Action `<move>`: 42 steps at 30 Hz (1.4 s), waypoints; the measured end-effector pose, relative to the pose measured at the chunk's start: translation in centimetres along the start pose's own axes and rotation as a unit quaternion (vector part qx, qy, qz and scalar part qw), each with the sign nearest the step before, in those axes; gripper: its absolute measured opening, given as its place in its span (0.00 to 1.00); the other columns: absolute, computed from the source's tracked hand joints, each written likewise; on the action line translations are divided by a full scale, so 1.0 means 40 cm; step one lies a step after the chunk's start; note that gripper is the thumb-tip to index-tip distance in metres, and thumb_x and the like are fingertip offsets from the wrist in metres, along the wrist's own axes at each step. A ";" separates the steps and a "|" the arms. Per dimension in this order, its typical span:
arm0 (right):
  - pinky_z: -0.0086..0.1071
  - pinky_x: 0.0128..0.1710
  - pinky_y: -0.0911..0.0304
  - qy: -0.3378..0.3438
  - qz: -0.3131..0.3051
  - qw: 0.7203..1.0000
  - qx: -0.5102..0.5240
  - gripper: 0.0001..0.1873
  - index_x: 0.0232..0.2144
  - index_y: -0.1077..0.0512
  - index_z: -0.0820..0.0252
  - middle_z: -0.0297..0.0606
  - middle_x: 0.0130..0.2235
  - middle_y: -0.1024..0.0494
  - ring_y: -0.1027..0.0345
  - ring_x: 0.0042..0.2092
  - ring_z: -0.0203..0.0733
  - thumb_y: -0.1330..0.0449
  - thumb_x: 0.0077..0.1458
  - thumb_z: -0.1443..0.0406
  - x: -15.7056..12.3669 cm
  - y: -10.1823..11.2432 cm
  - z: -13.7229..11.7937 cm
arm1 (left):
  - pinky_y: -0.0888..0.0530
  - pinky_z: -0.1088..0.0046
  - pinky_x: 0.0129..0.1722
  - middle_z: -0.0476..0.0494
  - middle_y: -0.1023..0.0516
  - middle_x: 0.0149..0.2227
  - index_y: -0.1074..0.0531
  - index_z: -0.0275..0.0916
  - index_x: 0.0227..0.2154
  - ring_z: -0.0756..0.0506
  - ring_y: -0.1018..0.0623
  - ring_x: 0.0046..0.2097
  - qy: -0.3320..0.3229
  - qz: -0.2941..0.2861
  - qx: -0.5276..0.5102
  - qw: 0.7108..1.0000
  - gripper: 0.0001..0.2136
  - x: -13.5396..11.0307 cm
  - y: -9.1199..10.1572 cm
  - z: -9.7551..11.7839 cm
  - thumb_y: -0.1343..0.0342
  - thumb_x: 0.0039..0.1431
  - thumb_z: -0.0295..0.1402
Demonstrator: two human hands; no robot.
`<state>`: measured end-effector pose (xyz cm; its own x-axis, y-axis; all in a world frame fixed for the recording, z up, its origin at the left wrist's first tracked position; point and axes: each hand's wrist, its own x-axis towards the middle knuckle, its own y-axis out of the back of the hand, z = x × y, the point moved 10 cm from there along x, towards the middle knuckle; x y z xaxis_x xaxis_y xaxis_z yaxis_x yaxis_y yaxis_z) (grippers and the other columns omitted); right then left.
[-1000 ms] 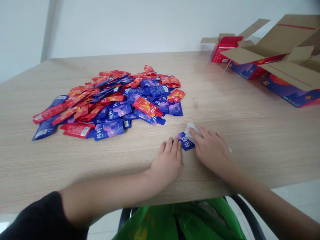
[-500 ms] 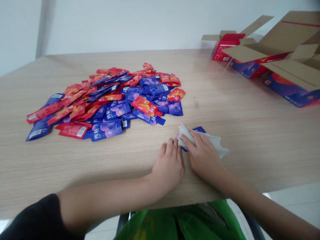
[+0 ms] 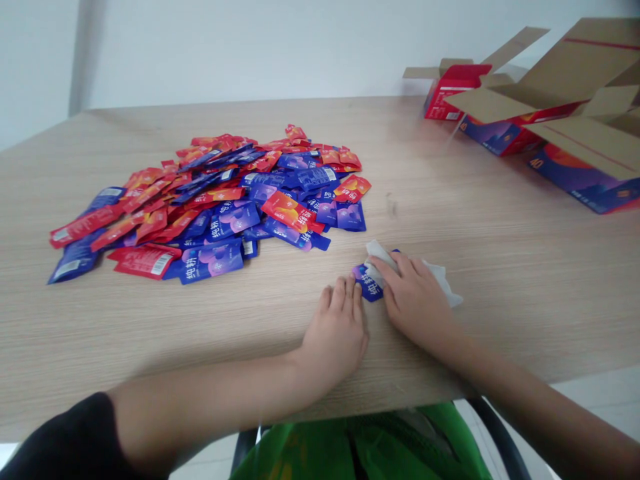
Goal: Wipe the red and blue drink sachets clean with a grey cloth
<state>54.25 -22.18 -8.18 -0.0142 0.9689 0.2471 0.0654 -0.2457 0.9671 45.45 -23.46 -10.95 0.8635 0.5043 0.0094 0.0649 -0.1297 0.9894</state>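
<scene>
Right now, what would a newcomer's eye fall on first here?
First, the large heap of red and blue sachets, left of centre on the wooden table. Nearer, the right hand presses a white wipe onto a blue sachet beside the left hand. Far right sits an open cardboard carton.

This is looking like a plain office or packing room: a wood-grain tabletop (image 3: pixel 450 333) is standing before a bare white wall (image 3: pixel 250 47), pale floor tiles (image 3: pixel 595 393) are showing below, and opened cardboard cartons (image 3: pixel 575 87) and heaped sachets (image 3: pixel 210 230) are lying on top.
</scene>
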 end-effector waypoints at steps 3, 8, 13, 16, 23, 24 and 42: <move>0.48 0.48 0.37 -0.035 0.000 0.999 -0.034 0.24 0.58 0.33 0.63 0.52 0.52 0.31 0.37 0.48 0.55 0.50 0.60 0.69 0.000 -0.002 0.070 | 0.33 0.53 0.57 0.19 0.42 0.64 0.42 0.16 0.62 0.29 0.35 0.63 -0.009 -0.003 -0.001 1.000 0.28 0.000 -0.002 0.003 0.56 0.64 0.33; 0.47 0.49 0.36 -0.012 -0.013 0.999 -0.027 0.24 0.57 0.32 0.66 0.53 0.51 0.30 0.37 0.50 0.55 0.50 0.59 0.70 0.013 -0.014 0.106 | 0.33 0.52 0.58 0.19 0.42 0.64 0.42 0.17 0.62 0.28 0.36 0.64 -0.009 -0.007 -0.010 1.000 0.29 0.002 -0.008 0.003 0.54 0.63 0.34; 0.46 0.51 0.36 0.015 0.000 1.000 -0.010 0.25 0.56 0.31 0.67 0.54 0.51 0.32 0.37 0.51 0.56 0.50 0.57 0.72 0.005 -0.007 0.080 | 0.31 0.54 0.57 0.19 0.40 0.63 0.40 0.17 0.61 0.30 0.34 0.63 0.009 0.022 0.005 1.000 0.26 -0.004 -0.007 0.000 0.55 0.64 0.32; 0.46 0.50 0.35 0.012 -0.027 0.999 0.028 0.24 0.55 0.31 0.65 0.52 0.49 0.32 0.35 0.48 0.54 0.51 0.57 0.72 -0.007 -0.005 0.093 | 0.29 0.54 0.54 0.22 0.39 0.63 0.37 0.21 0.60 0.30 0.33 0.62 0.008 0.014 0.025 1.000 0.23 -0.010 -0.003 0.000 0.54 0.65 0.28; 0.42 0.52 0.36 -0.016 0.025 0.987 0.161 0.21 0.53 0.34 0.62 0.46 0.48 0.28 0.32 0.50 0.48 0.51 0.58 0.70 0.036 0.110 0.116 | 0.26 0.57 0.50 0.23 0.33 0.60 0.29 0.27 0.54 0.34 0.29 0.58 -0.016 -0.028 0.032 0.999 0.17 -0.011 0.010 0.007 0.52 0.65 0.27; 0.41 0.51 0.36 -0.016 0.045 0.985 0.165 0.20 0.53 0.35 0.62 0.46 0.48 0.29 0.33 0.50 0.48 0.51 0.58 0.70 0.042 0.122 0.099 | 0.26 0.57 0.50 0.23 0.33 0.60 0.28 0.27 0.53 0.34 0.28 0.57 -0.022 -0.024 0.033 0.999 0.17 -0.010 0.010 0.010 0.52 0.65 0.27; 0.47 0.61 0.47 0.026 0.003 0.997 0.076 0.27 0.60 0.39 0.67 0.51 0.60 0.33 0.43 0.62 0.52 0.50 0.63 0.59 0.000 -0.022 -0.005 | 0.25 0.62 0.51 0.19 0.29 0.56 0.32 0.18 0.55 0.34 0.25 0.55 -0.014 0.050 0.088 0.995 0.21 -0.021 0.024 0.018 0.51 0.61 0.25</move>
<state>54.01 -21.97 -9.03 -0.0654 0.9636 0.2593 0.2159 -0.2400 0.9465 45.16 -24.64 -10.09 0.8837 0.4572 0.1007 0.0615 -0.3264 0.9432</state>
